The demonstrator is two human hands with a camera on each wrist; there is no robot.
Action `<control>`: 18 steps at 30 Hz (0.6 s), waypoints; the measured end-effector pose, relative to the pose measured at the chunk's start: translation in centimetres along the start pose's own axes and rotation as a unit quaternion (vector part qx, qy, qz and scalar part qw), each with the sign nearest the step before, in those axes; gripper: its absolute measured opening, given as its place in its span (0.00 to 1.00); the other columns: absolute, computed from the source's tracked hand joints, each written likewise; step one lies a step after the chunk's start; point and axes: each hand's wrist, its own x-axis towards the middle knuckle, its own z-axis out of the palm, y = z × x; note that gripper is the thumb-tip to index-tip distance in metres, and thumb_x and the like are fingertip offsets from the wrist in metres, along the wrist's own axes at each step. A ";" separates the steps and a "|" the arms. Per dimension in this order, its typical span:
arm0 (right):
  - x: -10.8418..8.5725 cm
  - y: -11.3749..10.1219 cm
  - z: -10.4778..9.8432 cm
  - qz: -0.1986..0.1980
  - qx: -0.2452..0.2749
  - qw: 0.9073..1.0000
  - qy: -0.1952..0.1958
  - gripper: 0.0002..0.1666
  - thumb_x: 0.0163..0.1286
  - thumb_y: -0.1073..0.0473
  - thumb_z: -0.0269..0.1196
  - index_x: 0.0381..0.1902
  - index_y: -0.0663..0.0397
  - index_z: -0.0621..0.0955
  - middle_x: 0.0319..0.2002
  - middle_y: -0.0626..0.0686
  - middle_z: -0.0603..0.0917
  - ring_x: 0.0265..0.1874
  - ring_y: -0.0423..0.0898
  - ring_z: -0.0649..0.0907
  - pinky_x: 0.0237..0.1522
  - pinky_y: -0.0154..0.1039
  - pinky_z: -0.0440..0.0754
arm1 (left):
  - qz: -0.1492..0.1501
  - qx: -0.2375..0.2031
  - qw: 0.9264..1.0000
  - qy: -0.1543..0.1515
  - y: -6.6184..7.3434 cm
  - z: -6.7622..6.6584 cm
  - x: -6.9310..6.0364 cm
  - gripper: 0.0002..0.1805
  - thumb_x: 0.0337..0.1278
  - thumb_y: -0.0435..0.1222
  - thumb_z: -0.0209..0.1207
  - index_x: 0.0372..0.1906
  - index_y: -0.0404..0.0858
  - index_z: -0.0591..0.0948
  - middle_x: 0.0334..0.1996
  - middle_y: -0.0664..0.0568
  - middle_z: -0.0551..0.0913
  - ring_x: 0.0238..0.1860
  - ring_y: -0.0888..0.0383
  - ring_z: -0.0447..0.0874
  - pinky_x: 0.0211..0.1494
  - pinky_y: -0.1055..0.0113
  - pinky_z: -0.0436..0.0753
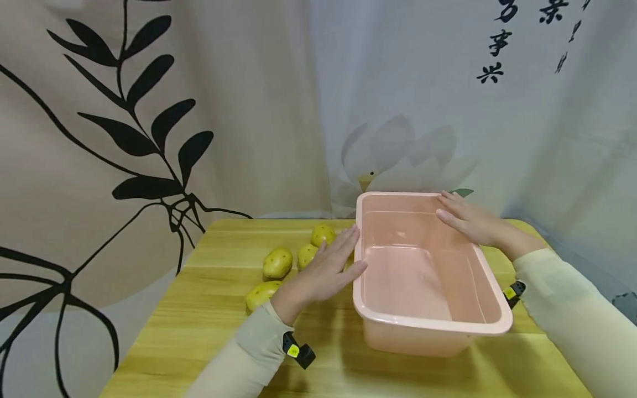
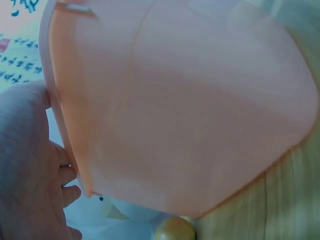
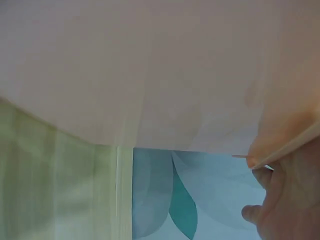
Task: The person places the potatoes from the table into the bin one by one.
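A pink plastic basin (image 1: pixel 403 276) stands on the wooden table, its inside facing up and toward the head camera. The left hand (image 1: pixel 323 265) lies along the basin's left rim, fingers fairly straight and touching it. On the right rim near the far corner rests the right hand (image 1: pixel 465 221), fingers extended. In the left wrist view, the left hand (image 2: pixel 37 165) has its fingertips against the rim of the basin (image 2: pixel 175 110). The right wrist view has the right hand (image 3: pixel 290 195) under the rim of the basin (image 3: pixel 150 75).
Several yellow-green potato-like items lie left of the basin, including one (image 1: pixel 277 262) and another (image 1: pixel 262 294) near the left forearm. The wooden table (image 1: pixel 199 326) reaches back to a curtain (image 1: pixel 259 110) with plant prints and dark characters.
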 end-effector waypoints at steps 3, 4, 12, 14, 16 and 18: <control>1.0 0.9 -0.1 0.011 0.001 1.000 -0.006 0.41 0.77 0.39 0.41 0.77 0.54 0.46 0.76 0.57 0.38 0.74 0.58 0.36 0.66 0.69 0.39 | 0.000 -0.006 1.000 0.001 0.1 0.3 0.0 0.43 0.66 0.67 0.28 0.77 0.48 0.40 0.77 0.60 0.36 0.75 0.62 0.30 0.72 0.43 0.36; 1.3 1.0 -0.1 0.014 0.005 1.000 -0.009 0.41 0.77 0.38 0.41 0.77 0.54 0.45 0.76 0.57 0.38 0.74 0.58 0.36 0.66 0.69 0.38 | 0.000 -0.005 1.000 0.002 0.2 0.3 0.0 0.43 0.66 0.67 0.28 0.77 0.48 0.40 0.77 0.59 0.37 0.75 0.62 0.30 0.72 0.43 0.36; 2.4 1.4 -0.9 0.037 -0.026 0.999 -0.030 0.44 0.76 0.36 0.40 0.77 0.55 0.43 0.76 0.62 0.38 0.72 0.62 0.33 0.64 0.71 0.36 | -0.003 -0.008 1.000 0.004 0.7 0.9 0.7 0.44 0.65 0.68 0.28 0.77 0.49 0.39 0.75 0.66 0.34 0.74 0.65 0.29 0.72 0.44 0.37; 2.7 1.4 -0.8 0.040 -0.047 0.998 -0.024 0.46 0.75 0.34 0.41 0.77 0.53 0.44 0.76 0.61 0.39 0.73 0.61 0.34 0.64 0.71 0.37 | -0.011 -0.009 1.000 0.003 0.6 0.9 0.7 0.45 0.64 0.69 0.30 0.77 0.50 0.39 0.75 0.68 0.33 0.74 0.66 0.29 0.73 0.44 0.37; 3.0 1.3 -0.5 0.039 -0.067 0.997 -0.018 0.47 0.73 0.31 0.41 0.77 0.52 0.44 0.76 0.60 0.41 0.73 0.60 0.35 0.64 0.71 0.38 | -0.018 -0.014 1.000 0.003 0.5 0.8 0.5 0.46 0.63 0.69 0.32 0.77 0.50 0.38 0.75 0.68 0.33 0.74 0.64 0.30 0.72 0.43 0.38; 3.5 1.1 -0.1 0.034 -0.086 0.996 -0.015 0.48 0.72 0.30 0.41 0.77 0.51 0.44 0.76 0.60 0.42 0.74 0.60 0.36 0.64 0.71 0.38 | -0.026 -0.019 0.999 0.006 0.2 0.7 0.2 0.47 0.62 0.69 0.35 0.77 0.50 0.38 0.75 0.66 0.34 0.75 0.63 0.31 0.72 0.42 0.38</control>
